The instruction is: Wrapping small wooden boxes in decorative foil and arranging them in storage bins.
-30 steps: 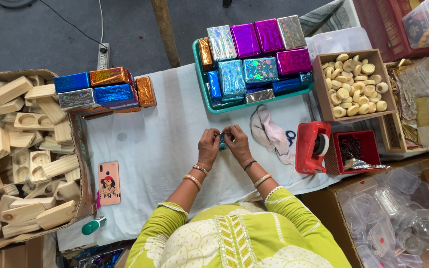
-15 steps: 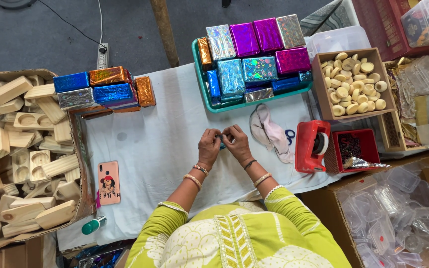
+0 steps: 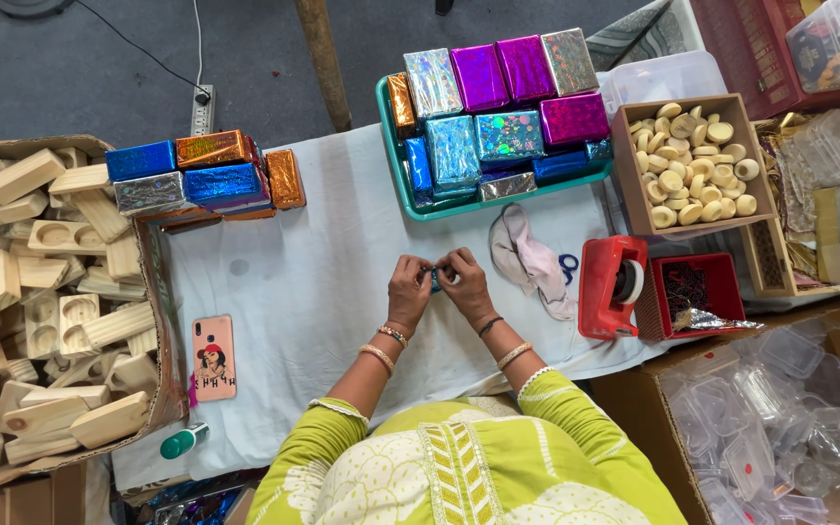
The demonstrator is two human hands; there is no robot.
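Observation:
My left hand (image 3: pixel 408 290) and my right hand (image 3: pixel 466 282) meet over the white cloth (image 3: pixel 313 282), both pinching a small blue shiny item (image 3: pixel 434 279) between their fingertips. Most of that item is hidden by my fingers. Just beyond my hands stands a teal tray (image 3: pixel 393 165) piled with foil-wrapped boxes (image 3: pixel 498 97) in purple, blue and silver. A red tape dispenser (image 3: pixel 612 286) sits to the right of my right hand.
A stack of blue, orange and silver wrapped boxes (image 3: pixel 196 175) lies at the left. A carton of wooden blocks (image 3: pixel 31 292) fills the far left. A phone (image 3: pixel 214 357), a box of round wooden pieces (image 3: pixel 692 170), blue scissors (image 3: pixel 568 264) and clear plastic cases (image 3: pixel 780 428) surround the cloth.
Both hands stay together on the small blue item, with only slight finger movement. Nothing else has moved.

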